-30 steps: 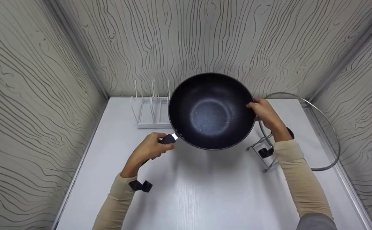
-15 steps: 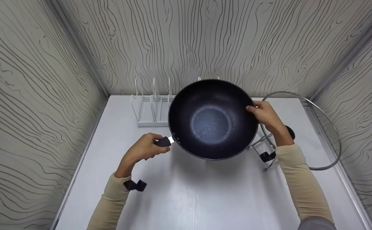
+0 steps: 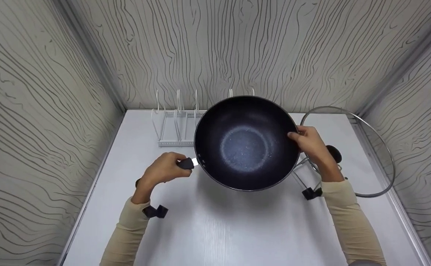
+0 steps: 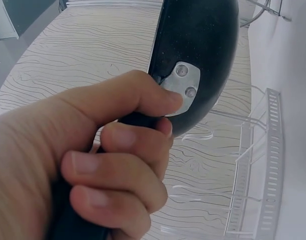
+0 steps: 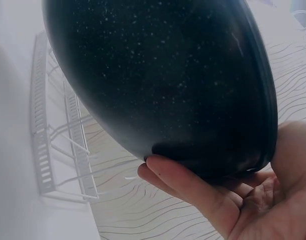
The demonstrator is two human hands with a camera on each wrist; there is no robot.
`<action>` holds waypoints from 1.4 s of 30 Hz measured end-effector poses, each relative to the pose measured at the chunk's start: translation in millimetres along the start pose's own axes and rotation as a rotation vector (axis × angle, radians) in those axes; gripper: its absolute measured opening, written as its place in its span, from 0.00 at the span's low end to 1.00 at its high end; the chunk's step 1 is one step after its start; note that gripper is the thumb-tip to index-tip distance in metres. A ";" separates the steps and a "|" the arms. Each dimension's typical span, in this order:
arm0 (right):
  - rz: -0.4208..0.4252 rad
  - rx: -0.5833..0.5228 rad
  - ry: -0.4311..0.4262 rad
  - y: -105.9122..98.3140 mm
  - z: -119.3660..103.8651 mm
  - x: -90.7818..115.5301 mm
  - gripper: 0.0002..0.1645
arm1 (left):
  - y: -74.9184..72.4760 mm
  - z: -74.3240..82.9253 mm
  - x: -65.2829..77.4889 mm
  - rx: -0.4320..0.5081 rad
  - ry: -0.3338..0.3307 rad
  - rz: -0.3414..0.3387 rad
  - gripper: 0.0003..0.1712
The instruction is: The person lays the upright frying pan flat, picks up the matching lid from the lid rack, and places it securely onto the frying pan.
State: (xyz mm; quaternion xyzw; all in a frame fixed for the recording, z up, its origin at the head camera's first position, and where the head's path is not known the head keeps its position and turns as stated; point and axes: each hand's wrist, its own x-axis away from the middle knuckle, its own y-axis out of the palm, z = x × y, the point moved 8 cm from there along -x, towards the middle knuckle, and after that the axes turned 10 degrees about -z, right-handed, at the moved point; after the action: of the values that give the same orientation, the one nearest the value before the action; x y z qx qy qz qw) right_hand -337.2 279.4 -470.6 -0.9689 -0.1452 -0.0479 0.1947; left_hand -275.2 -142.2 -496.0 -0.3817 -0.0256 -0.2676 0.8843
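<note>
While patterned walls close off the back and both sides, the white counter stretches between them, with room toward its near side. Above its middle, the black pan is held tilted, its inside in full view, hiding part of the white rack along the back edge. A glass lid stands at the right, its rim showing past the side edge. The right hand holds the pan's rim, thumb inside; the left hand grips the handle.
</note>
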 end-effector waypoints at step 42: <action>0.046 -0.229 0.055 45.6 52.8 29.6 0.27 | 6.3 -27.9 2.0 -0.508 -0.110 0.369 0.15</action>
State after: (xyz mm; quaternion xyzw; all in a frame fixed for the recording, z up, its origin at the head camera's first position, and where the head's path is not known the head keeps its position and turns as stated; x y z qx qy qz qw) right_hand -293.5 267.6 -531.3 -0.9862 -0.1109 -0.0864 0.0879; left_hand -274.9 -158.7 -519.4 -0.6025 0.0640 -0.0795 0.7916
